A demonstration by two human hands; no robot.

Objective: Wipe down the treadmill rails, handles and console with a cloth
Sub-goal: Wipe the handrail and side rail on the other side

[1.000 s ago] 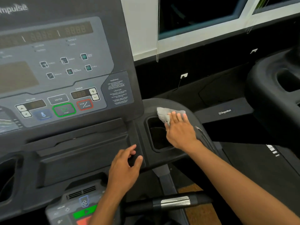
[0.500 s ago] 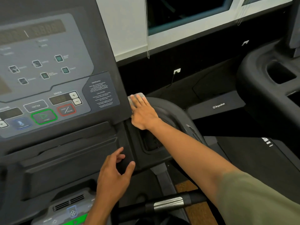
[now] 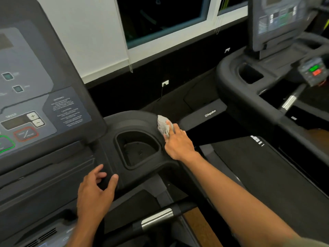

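The treadmill console [image 3: 35, 97] fills the left, a grey button panel in a dark frame. To its right a black moulded surround holds a cup holder [image 3: 138, 148]. My right hand [image 3: 178, 143] presses a small grey cloth [image 3: 162, 124] against the outer right curve of that surround, fingers flat over the cloth. My left hand [image 3: 97, 191] rests on the console's lower ledge, fingers spread, holding nothing. A black handle with a chrome sensor band [image 3: 156, 219] runs below the ledge.
A second treadmill [image 3: 267, 90] with its own console and cup holder stands close on the right. Its black belt deck [image 3: 267, 166] lies between the two machines. A wall with windows and a socket [image 3: 165, 83] is behind.
My right hand has swept the cloth from the console's right edge across the top of the cup holder surround to its outer right curve. The view has turned right. My left hand stays on the ledge.
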